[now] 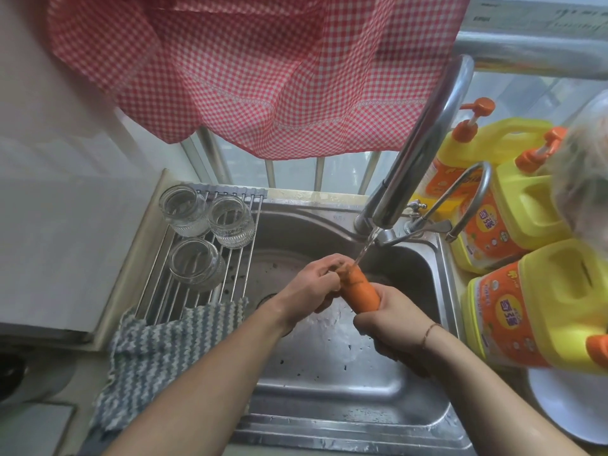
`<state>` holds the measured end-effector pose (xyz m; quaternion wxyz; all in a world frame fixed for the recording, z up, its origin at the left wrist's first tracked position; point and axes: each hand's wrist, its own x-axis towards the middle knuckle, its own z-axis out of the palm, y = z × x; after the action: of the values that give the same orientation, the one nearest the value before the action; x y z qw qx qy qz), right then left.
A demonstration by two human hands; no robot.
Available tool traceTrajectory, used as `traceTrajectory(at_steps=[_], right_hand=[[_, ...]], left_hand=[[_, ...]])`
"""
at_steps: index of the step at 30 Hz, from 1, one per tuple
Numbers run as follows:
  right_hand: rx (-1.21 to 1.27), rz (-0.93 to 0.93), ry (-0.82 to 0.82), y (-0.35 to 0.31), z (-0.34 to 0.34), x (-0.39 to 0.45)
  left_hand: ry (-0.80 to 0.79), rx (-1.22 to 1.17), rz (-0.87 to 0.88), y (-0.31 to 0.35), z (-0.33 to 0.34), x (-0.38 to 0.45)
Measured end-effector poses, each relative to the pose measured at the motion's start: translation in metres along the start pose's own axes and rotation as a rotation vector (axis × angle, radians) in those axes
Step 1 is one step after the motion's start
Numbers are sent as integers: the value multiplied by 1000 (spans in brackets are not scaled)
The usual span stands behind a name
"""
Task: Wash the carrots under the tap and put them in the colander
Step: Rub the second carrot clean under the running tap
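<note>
Smooth, thick orange carrot (360, 292) is held over the stainless steel sink (332, 366), tilted, top end under a thin water stream from the curved chrome tap (424, 139). Right hand (391, 324) grips the carrot's lower end, fingers curled round it. Left hand (316, 284) is at the upper end, fingertips bunched and pinching the tip right where the water hits; exact finger contact is partly hidden. Thin bracelet (429, 334) on the right wrist. Sink floor is wet, with droplets.

Left of the basin: metal roll-up rod rack (230, 281) laid across the sink edge, three clear ribbed glass jars (232, 222) standing on it. Grey-and-white knitted dishcloth (158, 357) drapes over the rack's near end and the counter. Right of the tap: yellow plastic detergent jugs with orange pump caps (543, 311), crowded together; a white plate (566, 409) just below them, partly covered by the nearest jug. Red-and-white gingham curtain (263, 67) hangs above, behind the tap.
</note>
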<state>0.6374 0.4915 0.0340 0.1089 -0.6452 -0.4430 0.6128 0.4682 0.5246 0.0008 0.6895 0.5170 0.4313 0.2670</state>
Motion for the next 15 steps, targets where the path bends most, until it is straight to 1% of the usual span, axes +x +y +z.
traceTrajectory(at_steps=[2, 4, 7, 9, 11, 13, 15], right_hand=[[63, 30, -32, 0, 0, 0], [79, 27, -22, -3, 0, -1], [-38, -10, 70, -8, 4, -1], [-73, -19, 94, -8, 5, -1], [-28, 10, 60, -6, 3, -2], [45, 59, -17, -4, 0, -4], [68, 95, -77, -2, -4, -4]], left_hand=[[1, -3, 0, 0, 0, 1], [11, 28, 0, 1, 1, 3], [45, 136, -1, 1, 3, 6], [57, 191, 6, -1, 2, 8], [26, 174, 14, 0, 0, 6], [-21, 176, 12, 3, -4, 4], [-53, 157, 4, 4, -6, 5]])
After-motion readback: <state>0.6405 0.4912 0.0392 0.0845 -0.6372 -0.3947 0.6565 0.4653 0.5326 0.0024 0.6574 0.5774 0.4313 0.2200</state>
